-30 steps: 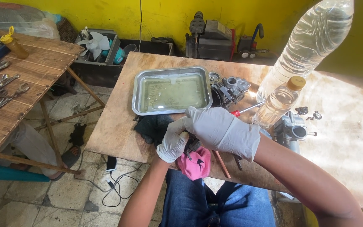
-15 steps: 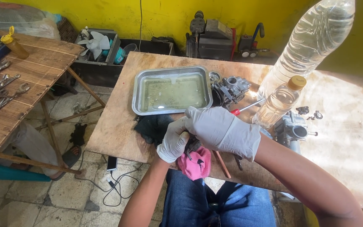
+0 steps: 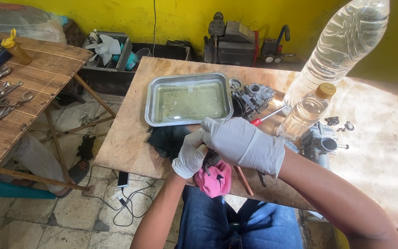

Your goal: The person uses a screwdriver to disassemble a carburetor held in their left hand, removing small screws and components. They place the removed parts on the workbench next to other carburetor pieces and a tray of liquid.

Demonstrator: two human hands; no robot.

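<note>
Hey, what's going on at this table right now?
A seated person in white gloves holds a small dark metal part in both hands over a pink rag at the near edge of the wooden table. The left hand cups it from below and the right hand covers it. Behind them sit a metal tray of yellowish liquid, a carburetor and two bottles.

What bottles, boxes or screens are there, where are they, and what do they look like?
Big clear plastic bottle: far right of the wooden table, leaning, no label showing.
Small clear bottle: in front of the big one, orange cap, pale liquid.
Small yellow bottle: left slatted bench, yellow cap.
Phone: on the floor under the table edge, dark screen, cable attached.
No signs or boxes seen.
</note>
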